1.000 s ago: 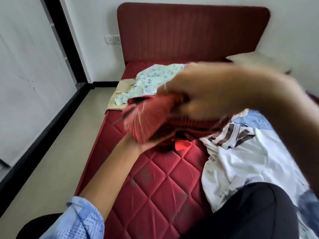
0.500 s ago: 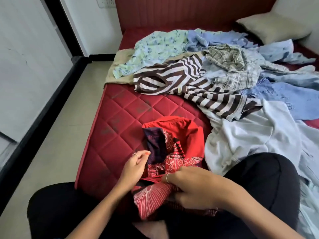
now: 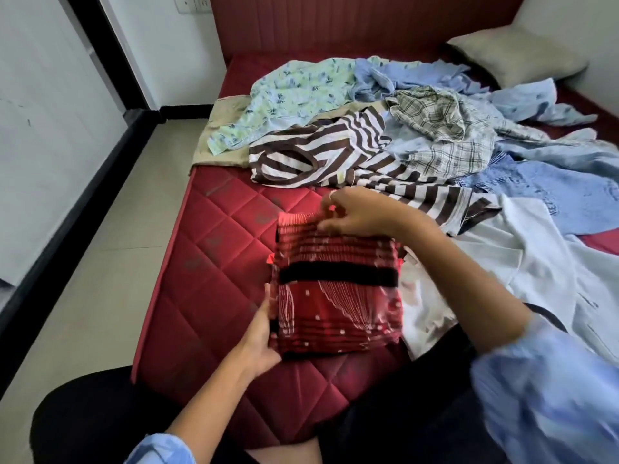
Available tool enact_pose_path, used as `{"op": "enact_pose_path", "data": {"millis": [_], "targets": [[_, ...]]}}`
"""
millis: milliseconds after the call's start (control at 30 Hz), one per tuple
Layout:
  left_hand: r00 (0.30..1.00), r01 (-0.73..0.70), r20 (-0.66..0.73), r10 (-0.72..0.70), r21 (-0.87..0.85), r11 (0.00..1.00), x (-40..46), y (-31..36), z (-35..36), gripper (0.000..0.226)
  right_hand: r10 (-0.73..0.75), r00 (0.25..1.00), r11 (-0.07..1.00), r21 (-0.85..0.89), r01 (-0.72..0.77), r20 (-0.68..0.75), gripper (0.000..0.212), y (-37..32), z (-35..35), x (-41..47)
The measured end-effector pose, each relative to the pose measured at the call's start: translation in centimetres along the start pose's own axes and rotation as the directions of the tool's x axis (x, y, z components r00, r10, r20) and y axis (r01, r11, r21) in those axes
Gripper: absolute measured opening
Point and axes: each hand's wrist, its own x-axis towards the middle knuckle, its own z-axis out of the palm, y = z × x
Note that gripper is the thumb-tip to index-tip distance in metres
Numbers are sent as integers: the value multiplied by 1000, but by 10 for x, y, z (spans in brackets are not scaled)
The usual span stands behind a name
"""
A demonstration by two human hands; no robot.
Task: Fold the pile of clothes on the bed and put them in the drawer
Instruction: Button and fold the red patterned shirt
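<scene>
Red quilted bed filling the lower centre, pale tiled floor at left, left hand gripping the near-left edge of a folded red garment at centre frame, right hand pinching its far edge, pile of clothes across the upper right, pillow beyond.

red patterned garment: half a second ago a loose, crumpled bundle near the person's lap; now a flat folded rectangle on the red quilted mattress.
left hand: was pinching a dark flap up top; now grips the fold's near left edge.
right hand: was low on the bunched cloth; now pinches the far edge.
</scene>
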Motion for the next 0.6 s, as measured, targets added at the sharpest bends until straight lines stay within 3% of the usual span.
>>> {"op": "enact_pose_path", "data": {"millis": [67, 167, 233, 300, 367, 433, 500, 600], "targets": [[998, 25, -53, -27, -40, 999, 13, -4, -5, 77, 101, 995, 993, -57, -101, -14, 43, 26, 25, 30], [998, 11, -67, -10, 9, 1000, 18, -21, -8, 73, 152, 963, 988, -41, -147, 222, 49, 41, 91, 31], [997, -32, -64, 35, 49, 998, 15, -29, -8, 71, 181, 945, 983, -71, -168, 274, 59, 38, 134, 10], [992, -86, -88, 94, 89, 992, 11, -34, -7, 72, 247, 959, 966, -117, -232, 142, 66, 30, 164, -17], [979, -142, -110, 172, 233, 962, 8, -45, -5, 66, 220, 972, 967, -116, -228, -78, 75, 19, 181, -45], [927, -186, -223, 300, 422, 887, 7, -55, -4, 30, 104, 967, 971, -189, -150, -233, 84, 15, 195, -68], [872, -180, -288, 395, 562, 807, 5, -58, -1, 9, 30, 978, 953, -288, -90, -206, 92, 14, 209, -85], [880, -82, -273, 390, 720, 689, 12, -55, 5, 16, 80, 994, 935, -341, -100, -74, 117, 10, 221, -88]]}}
